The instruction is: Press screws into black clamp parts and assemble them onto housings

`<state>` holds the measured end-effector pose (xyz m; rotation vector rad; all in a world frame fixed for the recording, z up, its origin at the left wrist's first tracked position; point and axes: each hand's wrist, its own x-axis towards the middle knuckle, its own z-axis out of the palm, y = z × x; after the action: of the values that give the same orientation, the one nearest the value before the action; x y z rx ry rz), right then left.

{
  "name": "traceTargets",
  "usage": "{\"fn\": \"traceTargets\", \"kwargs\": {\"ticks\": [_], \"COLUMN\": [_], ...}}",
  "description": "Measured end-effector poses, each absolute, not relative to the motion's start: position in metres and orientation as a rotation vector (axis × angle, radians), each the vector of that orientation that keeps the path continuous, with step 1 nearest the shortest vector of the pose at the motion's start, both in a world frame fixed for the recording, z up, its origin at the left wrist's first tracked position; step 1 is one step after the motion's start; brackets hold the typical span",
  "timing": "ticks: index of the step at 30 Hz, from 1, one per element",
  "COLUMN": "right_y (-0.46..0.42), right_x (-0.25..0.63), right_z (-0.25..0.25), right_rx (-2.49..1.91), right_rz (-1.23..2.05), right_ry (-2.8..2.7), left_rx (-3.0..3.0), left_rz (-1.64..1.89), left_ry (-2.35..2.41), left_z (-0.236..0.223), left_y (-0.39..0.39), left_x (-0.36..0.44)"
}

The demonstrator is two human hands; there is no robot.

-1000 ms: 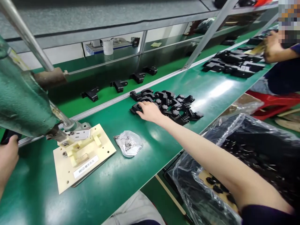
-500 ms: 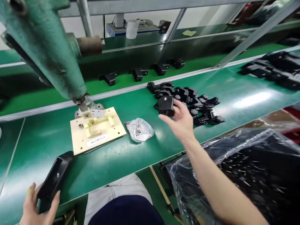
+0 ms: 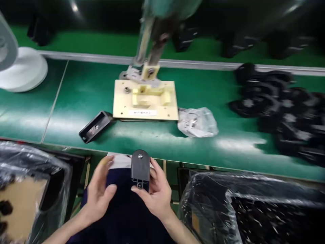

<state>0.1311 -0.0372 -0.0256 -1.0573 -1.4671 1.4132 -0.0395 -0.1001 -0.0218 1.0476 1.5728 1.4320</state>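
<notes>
Between the thumb and fingers of my right hand [image 3: 157,189] is a black plastic part [image 3: 140,169] with one rounded end and a small round metal piece set in its face. I hold it over my lap, just off the table's front edge. To its left, my left hand [image 3: 100,189] hangs in the air with thumb and fingers apart and nothing in it. A black open-topped box-like part [image 3: 95,127] lies on the table, near the corner of the cream fixture plate [image 3: 120,105]. A plastic bag of small metal pieces [image 3: 198,122] lies right of that plate.
A green press [image 3: 175,6] stands over the fixture. Many black parts [image 3: 286,108] are heaped at the right of the green table [image 3: 86,78]. Plastic-lined bins stand below at right [image 3: 208,189] and left [image 3: 61,169]. A white round base [image 3: 30,74] sits at left.
My left hand has let go of the box-like part, which now lies on the table. My right hand has brought its black part from beside the heap to over my lap. The view has swung left.
</notes>
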Motion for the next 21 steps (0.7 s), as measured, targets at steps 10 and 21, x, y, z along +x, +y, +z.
{"fn": "traceTargets", "kwargs": {"ticks": [10, 21], "right_y": [-0.043, -0.016], "right_x": [0.131, 0.124], "right_z": [-0.049, -0.077], "right_rx": [-0.9, -0.117], "right_rz": [2.116, 2.907], "right_ry": [-1.259, -1.231], "left_rx": [1.368, 2.178], "left_rz": [1.064, 0.726], "left_ry": [1.622, 1.032], "left_z": [-0.022, -0.023], "left_y": [-0.101, -0.094], "left_x": [-0.045, -0.044]}}
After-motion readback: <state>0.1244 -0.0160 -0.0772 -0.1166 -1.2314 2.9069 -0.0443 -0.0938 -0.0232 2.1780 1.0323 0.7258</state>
